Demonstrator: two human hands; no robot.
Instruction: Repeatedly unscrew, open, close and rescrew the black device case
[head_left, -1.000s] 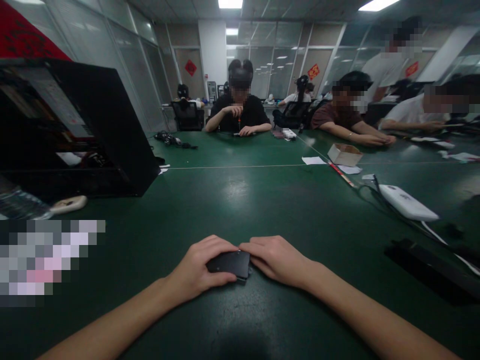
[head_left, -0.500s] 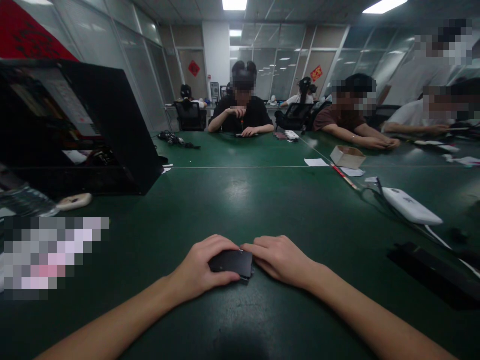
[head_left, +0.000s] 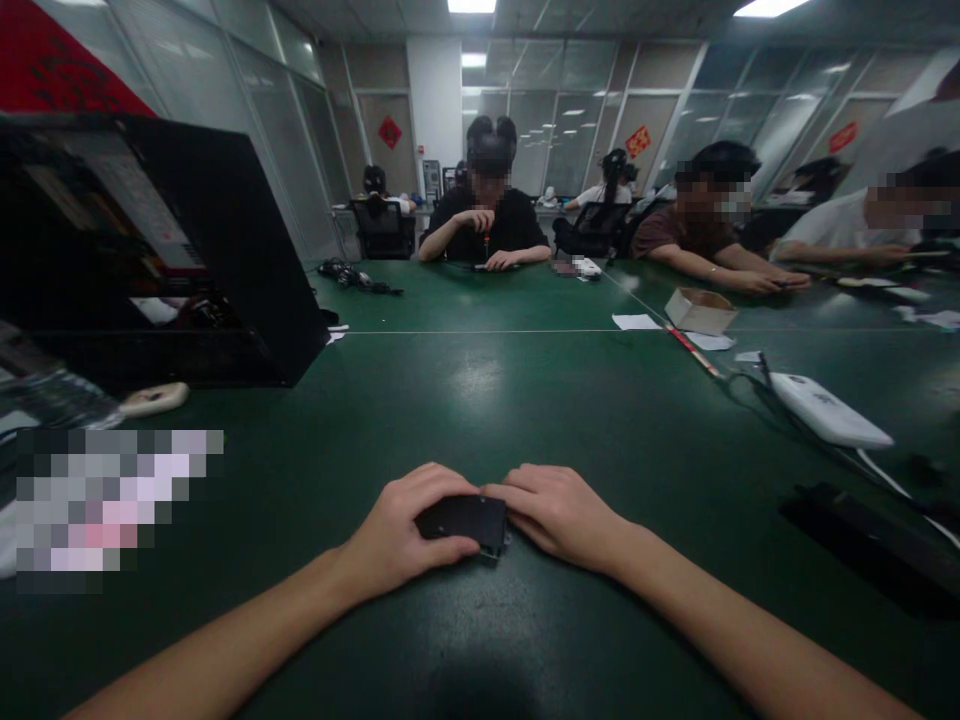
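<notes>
A flat black rectangular box (head_left: 469, 522) lies at the near middle of the green table, with small metal-looking bits at its right end; its exact kind is unclear. My left hand (head_left: 412, 520) is wrapped around its left part, fingers along the far side and thumb on the near side. At the far right corner, my right hand (head_left: 551, 510) presses its bent, closed fingers against the box. The right thumb and what lies under those fingers are hidden.
At left stands an open black case (head_left: 277, 260), with a beige oval object (head_left: 154, 400) before it. A white power bank (head_left: 832, 410) with cables and a dark long object (head_left: 862, 545) lie right. Beyond sits a small open carton (head_left: 701, 310). Other people sit around the table.
Both hands keep their hold at nearly the same spot. The box's top appears tilted slightly differently, and more of its right end shows. The view has shifted a little.
</notes>
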